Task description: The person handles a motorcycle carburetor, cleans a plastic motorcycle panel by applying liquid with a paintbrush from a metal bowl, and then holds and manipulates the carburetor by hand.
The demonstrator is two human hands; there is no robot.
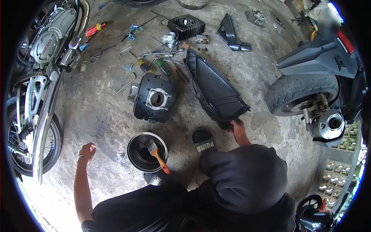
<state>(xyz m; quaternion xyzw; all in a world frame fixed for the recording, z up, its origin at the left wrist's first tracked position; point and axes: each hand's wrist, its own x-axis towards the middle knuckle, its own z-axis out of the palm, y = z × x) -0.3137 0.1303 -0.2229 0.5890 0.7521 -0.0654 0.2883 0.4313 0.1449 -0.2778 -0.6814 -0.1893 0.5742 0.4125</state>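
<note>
My right hand [237, 130] grips the near end of a long black plastic cover [216, 89], which lies hollow side up on the concrete floor. Out to the left, my left hand [88, 151] hangs with its fingers curled in, and I see nothing in it. Between my feet stands a round metal pot [131, 157]. A paintbrush [157, 155] with an orange-brown handle leans inside it, its bristles down. Beyond the pot sits a black finned engine cylinder [143, 101] with a round bore.
Screwdrivers [162, 67], wrenches, pliers [101, 54] and a carburetor [169, 39] lie farther out. Behind them are a finned cylinder head [186, 26] and a black plastic panel [233, 35]. Motorcycles flank me, one with a silver engine [52, 42], the other with a rear tire [301, 92].
</note>
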